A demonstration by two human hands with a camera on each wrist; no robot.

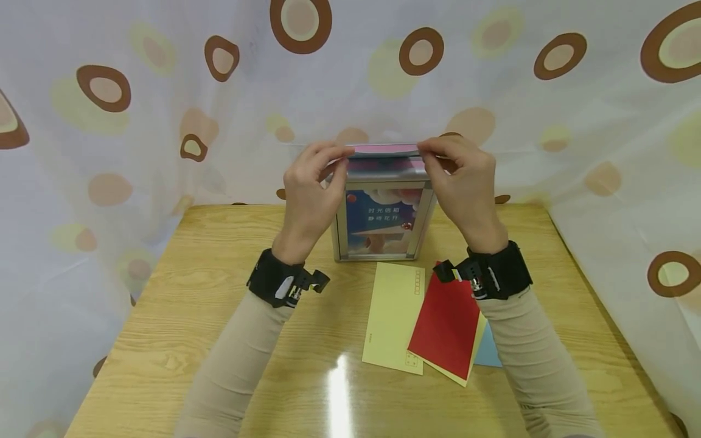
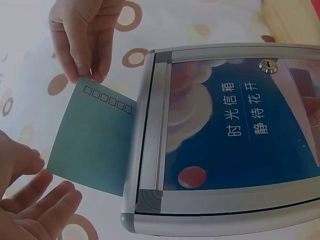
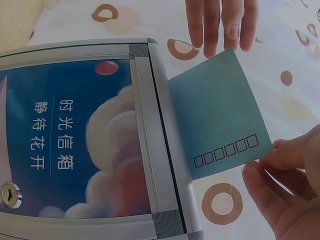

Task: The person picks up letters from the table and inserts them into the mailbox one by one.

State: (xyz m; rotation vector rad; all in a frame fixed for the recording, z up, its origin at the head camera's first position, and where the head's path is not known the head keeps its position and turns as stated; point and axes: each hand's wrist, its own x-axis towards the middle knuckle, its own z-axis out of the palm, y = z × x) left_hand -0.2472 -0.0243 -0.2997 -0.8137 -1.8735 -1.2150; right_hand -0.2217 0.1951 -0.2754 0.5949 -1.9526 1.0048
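Note:
A metal-framed letter box [image 1: 380, 219] with a blue picture front stands upright at the back of the table. A blue-green envelope [image 2: 95, 135] sticks partly out of its top; the lower part is hidden inside. My left hand [image 1: 314, 179] pinches one upper corner of the envelope between thumb and fingers. At the opposite upper corner, my right hand [image 1: 460, 182] pinches it with thumb and forefinger. Seen from the head, a pink strip [image 1: 386, 148] runs along the envelope's top between the hands. The right wrist view shows the envelope's row of small printed boxes beside my right fingertips.
A yellow envelope [image 1: 391, 316] lies on the wooden table [image 1: 219, 292] before the box. To its right a red envelope [image 1: 446, 322] overlaps another yellow one, with a blue envelope [image 1: 487, 350] partly under my right forearm. A patterned cloth [image 1: 350, 91] hangs close behind the box.

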